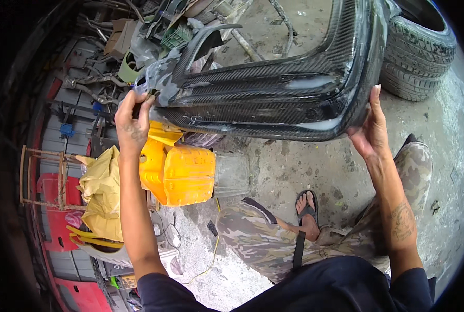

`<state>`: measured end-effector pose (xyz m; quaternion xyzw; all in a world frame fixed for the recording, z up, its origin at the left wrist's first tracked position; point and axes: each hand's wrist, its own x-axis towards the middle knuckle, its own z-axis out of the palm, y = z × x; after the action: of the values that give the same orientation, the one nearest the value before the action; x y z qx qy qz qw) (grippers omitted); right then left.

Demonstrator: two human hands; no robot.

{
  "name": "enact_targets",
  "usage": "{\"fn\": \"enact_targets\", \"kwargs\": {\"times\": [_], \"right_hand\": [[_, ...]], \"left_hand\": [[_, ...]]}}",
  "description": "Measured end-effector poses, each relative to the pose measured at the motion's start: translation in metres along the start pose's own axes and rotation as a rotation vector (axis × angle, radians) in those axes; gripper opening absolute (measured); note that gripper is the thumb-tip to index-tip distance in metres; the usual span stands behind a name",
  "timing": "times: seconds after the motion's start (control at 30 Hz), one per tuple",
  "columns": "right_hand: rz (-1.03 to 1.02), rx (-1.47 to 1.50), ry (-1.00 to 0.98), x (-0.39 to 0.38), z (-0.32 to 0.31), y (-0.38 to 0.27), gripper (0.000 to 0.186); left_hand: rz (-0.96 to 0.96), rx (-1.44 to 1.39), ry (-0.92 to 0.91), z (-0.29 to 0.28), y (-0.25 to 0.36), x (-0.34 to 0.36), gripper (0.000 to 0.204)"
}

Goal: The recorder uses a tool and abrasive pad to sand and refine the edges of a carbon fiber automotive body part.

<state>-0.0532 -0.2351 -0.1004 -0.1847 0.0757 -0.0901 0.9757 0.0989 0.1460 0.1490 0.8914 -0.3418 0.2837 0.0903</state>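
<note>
A large glossy black carbon-fibre panel, angular, with ridges, an opening and whitish smears, is held raised across the upper middle of the view. My left hand is closed on its left end, where some translucent greyish material wraps the part. My right hand grips the lower right corner, thumb up along the edge; some fingers are hidden behind the panel.
Stacked tyres stand upper right. Pipes, crates and a cardboard box pile upper left. A yellow plastic piece, crumpled yellow sheeting and red parts lie left. A cable crosses the stained concrete floor near my sandalled foot.
</note>
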Motion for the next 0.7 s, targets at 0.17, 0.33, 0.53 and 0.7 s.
{"fn": "enact_targets", "kwargs": {"times": [0.17,0.33,0.53,0.7], "right_hand": [[-0.014,0.038,0.032,0.002,-0.006,-0.002,0.068],[0.001,0.013,0.029,0.001,0.001,0.002,0.07],[-0.003,0.071,0.018,-0.001,-0.005,0.002,0.066],[-0.017,0.035,-0.01,-0.002,-0.003,0.0,0.067]], "left_hand": [[0.195,0.066,-0.21,0.017,0.018,0.012,0.017],[0.103,0.085,-0.27,-0.008,-0.01,-0.009,0.02],[0.048,-0.032,-0.143,-0.009,-0.002,-0.007,0.02],[0.235,0.059,-0.225,0.016,0.019,0.005,0.018]]}}
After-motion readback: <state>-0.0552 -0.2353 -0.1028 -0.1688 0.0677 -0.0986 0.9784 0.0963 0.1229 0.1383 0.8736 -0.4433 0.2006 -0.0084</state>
